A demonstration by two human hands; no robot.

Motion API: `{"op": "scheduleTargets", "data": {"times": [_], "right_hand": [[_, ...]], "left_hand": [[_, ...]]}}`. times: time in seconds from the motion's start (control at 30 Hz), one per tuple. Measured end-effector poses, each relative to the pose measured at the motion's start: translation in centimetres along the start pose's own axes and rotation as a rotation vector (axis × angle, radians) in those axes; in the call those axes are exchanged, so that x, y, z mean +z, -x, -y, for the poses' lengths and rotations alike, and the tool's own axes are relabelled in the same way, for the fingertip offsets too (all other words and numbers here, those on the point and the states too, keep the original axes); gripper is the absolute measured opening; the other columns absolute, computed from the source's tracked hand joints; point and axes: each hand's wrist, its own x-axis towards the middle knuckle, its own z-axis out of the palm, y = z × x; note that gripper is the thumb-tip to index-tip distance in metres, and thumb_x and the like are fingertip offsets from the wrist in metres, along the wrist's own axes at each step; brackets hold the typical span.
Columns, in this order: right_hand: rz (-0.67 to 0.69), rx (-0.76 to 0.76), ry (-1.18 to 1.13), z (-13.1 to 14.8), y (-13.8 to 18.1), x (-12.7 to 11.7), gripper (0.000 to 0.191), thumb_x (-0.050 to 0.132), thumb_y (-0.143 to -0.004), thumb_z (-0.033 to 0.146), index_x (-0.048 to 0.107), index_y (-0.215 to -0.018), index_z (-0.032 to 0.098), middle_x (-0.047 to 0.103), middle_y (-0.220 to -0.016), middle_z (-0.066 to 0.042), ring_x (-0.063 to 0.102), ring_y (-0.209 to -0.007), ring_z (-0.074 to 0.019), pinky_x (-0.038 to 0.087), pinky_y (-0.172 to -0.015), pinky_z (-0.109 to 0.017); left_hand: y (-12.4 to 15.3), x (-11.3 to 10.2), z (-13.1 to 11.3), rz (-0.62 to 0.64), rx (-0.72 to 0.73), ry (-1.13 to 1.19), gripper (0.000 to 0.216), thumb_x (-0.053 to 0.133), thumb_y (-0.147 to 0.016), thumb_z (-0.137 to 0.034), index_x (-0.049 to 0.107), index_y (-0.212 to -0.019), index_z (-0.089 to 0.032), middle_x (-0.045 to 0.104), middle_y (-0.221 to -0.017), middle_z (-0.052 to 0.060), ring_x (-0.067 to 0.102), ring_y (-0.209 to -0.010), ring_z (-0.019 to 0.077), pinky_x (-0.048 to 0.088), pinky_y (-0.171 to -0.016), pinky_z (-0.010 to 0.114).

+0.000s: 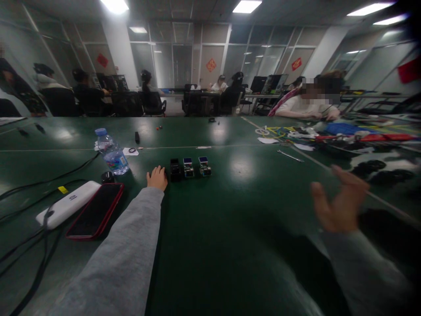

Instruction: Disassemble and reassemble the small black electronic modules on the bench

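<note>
My left hand (157,178) rests on the green table just left of a small black box-shaped device (175,170). Its fingers lie slightly apart on the surface, with nothing visible in them. To the right of the black device, two small circuit-board modules with dark blue screens stand in the same row, a nearer module (188,168) and a farther one (205,167). Over the right side of the table my right hand (342,204) is raised and blurred, thumb and fingers apart, holding nothing.
A water bottle (112,152), a white power bank (69,204), a red-edged phone (96,211) and black cables lie at left. A wrench (290,156) and a heap of cables (296,133) are at right. Across the table sits a person (296,105); others sit farther back.
</note>
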Motion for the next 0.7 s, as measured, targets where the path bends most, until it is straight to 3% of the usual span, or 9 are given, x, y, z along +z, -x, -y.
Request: {"op": "scheduleTargets", "data": {"times": [0.1,0.2,0.27,0.37,0.53,0.7], "right_hand": [[0.293,-0.191,-0.107,5.6,1.2,7.5,0.059,0.042,-0.093,0.062,0.036,-0.147,0.037,0.034,-0.148,-0.01,0.032,-0.135,-0.0373,0.028,-0.107,-0.064],[0.579,-0.321,-0.216,10.3,2.4,14.8,0.057,0.047,-0.095,0.054,0.034,-0.147,0.036,0.027,-0.151,-0.01,0.032,-0.136,-0.0361,0.035,-0.105,-0.06],[0.699,-0.357,-0.273,11.7,2.8,17.7,0.053,0.052,-0.094,0.049,0.039,-0.143,0.034,0.031,-0.148,-0.011,0.041,-0.13,-0.035,0.042,-0.101,-0.057],[0.733,-0.331,-0.311,11.8,2.7,19.2,0.044,0.058,-0.092,0.042,0.049,-0.132,0.029,0.042,-0.137,-0.012,0.054,-0.113,-0.0317,0.05,-0.091,-0.052],[0.677,-0.261,-0.351,10.9,2.4,18.8,0.024,0.052,-0.092,0.03,0.056,-0.116,0.024,0.05,-0.12,-0.01,0.058,-0.101,-0.0263,0.055,-0.083,-0.044],[0.648,-0.182,-0.411,10.8,2.5,19.3,0.034,0.053,-0.09,0.031,0.052,-0.122,0.022,0.052,-0.118,-0.011,0.059,-0.098,-0.0262,0.053,-0.086,-0.045]], "left_hand": [[0.1,-0.2,0.0,0.002,0.006,0.0,0.048,0.031,-0.096,-0.023,0.043,-0.142,-0.021,0.035,-0.155,0.01,0.029,-0.144,0.0257,0.028,-0.114,0.056],[0.1,-0.4,-0.1,0.016,0.003,-0.012,0.049,0.032,-0.095,-0.022,0.042,-0.143,-0.019,0.035,-0.155,0.011,0.03,-0.144,0.0259,0.028,-0.114,0.056],[0.2,-0.4,-0.2,0.016,0.001,-0.02,0.049,0.031,-0.095,-0.022,0.042,-0.143,-0.018,0.035,-0.155,0.011,0.03,-0.144,0.0259,0.028,-0.114,0.057],[0.1,-0.3,-0.3,0.008,0.002,-0.03,0.049,0.032,-0.095,-0.022,0.043,-0.142,-0.019,0.036,-0.155,0.011,0.031,-0.144,0.0258,0.028,-0.114,0.057],[0.1,-0.2,-0.3,0.009,0.005,-0.039,0.05,0.036,-0.093,-0.021,0.042,-0.142,-0.019,0.036,-0.155,0.011,0.03,-0.144,0.0267,0.028,-0.114,0.059],[0.2,-0.4,-0.4,0.012,0.004,-0.045,0.05,0.035,-0.093,-0.021,0.042,-0.142,-0.019,0.035,-0.155,0.011,0.03,-0.144,0.027,0.028,-0.114,0.059]]}}
